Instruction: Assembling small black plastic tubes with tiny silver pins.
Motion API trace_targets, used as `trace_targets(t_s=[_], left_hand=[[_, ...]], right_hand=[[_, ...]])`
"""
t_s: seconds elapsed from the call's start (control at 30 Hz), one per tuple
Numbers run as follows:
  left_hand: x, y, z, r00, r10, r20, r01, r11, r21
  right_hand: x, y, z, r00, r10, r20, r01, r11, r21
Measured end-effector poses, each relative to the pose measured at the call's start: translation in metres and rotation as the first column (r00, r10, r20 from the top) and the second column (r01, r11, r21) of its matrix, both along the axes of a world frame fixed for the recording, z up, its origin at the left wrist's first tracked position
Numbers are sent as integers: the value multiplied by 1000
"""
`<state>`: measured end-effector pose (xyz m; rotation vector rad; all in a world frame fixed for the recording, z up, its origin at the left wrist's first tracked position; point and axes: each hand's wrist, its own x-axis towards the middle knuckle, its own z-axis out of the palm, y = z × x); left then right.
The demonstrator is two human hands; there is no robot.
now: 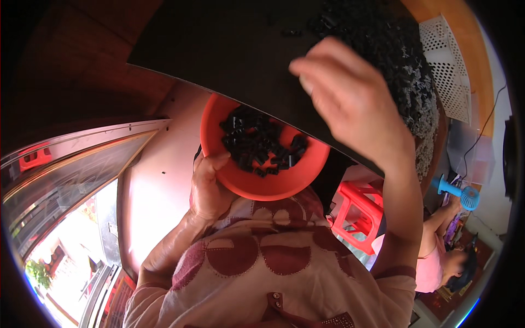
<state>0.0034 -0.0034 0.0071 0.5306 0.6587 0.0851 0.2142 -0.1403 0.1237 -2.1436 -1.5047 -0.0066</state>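
Observation:
At chest height I have a red plastic bowl (273,189), its rim gripped at the near left by my left hand (210,188), thumb over the edge. Many small black plastic pieces (262,142), short and tube-like, lie in it. The bowl's far side is tucked under the edge of a black tabletop (229,60). Above that surface is my right hand (350,98), slightly blurred, its fingers bent and drawn together. Whatever they may hold is hidden. Beyond it spreads a heap of black pieces (377,41), with one loose piece (291,33) lying apart.
A pile of small grey-white bits (429,120) borders the heap. A white perforated basket (448,71) stands at the far right. Lower right are a red stool (361,210), a blue handheld fan (465,197) and another person in pink (429,270). A glazed door (71,180) is at left.

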Motion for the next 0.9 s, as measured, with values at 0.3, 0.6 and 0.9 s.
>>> trace_targets(t_s=[0.3, 0.6, 0.9], left_hand=[[-4, -1, 0, 1000, 9, -13, -10, 999, -41], [1, 0, 0, 999, 16, -48, -19, 998, -62], [3, -2, 1, 1000, 26, -8, -27, 996, -81]], right_hand=[[32, 28, 11, 992, -110, 60, 116, 988, -106], [64, -28, 15, 948, -278, 155, 303, 937, -172], [64, -31, 12, 953, -228, 198, 263, 949, -172]])
